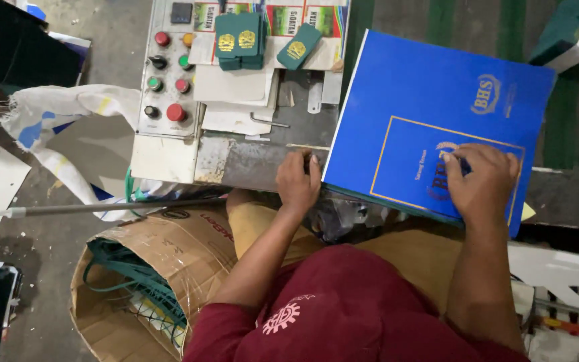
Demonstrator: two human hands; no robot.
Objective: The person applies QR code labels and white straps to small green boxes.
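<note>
A stack of large blue printed sheets with gold frame and emblem lies tilted on the machine table. My right hand presses flat on the lower part of the top sheet, fingers bent over the gold emblem. My left hand rests on the worn metal table edge, fingertips touching the left edge of the blue stack. Neither hand grips anything.
A control panel with red, green and orange buttons sits at the left. Small dark green cards with gold emblems lie on paper behind. An open cardboard box with green strips stands below left. A metal rod juts leftward.
</note>
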